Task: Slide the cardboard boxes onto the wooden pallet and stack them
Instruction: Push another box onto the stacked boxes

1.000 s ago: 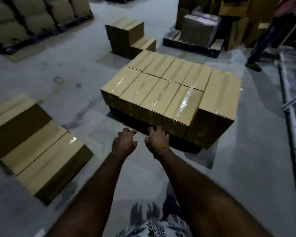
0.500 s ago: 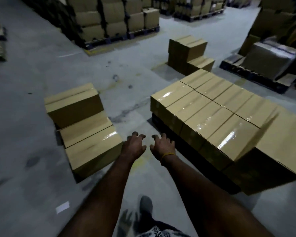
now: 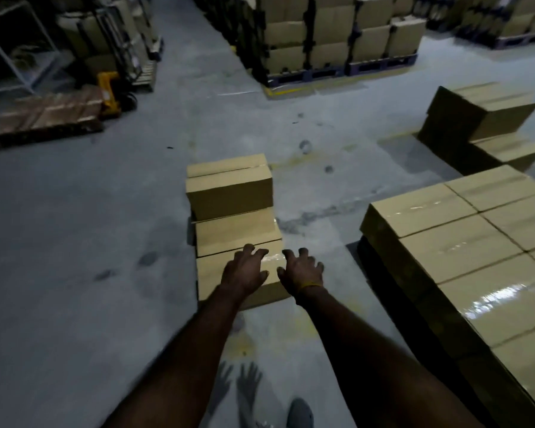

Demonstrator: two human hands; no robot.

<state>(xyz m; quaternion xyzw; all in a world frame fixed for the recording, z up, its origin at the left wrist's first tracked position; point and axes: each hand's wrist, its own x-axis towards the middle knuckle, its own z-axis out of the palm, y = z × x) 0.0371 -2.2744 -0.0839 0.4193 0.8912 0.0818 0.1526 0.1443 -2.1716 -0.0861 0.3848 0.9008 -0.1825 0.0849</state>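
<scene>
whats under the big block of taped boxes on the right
A dark pallet shows as a strip along the lower left edge of the taped boxes. The boxes cover its deck, so its material and condition cannot be seen. It stands on the grey floor.

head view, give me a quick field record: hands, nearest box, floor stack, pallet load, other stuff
left hand: fingers spread over nearest box, contact unclear
right hand: fingers spread at the box's right edge, yellow band on wrist
nearest box: on floor, taped top
floor stack: beyond it, one low box, then a higher one
pallet load: to the right, one layer of taped boxes
pallet jack: yellow, far left
</scene>
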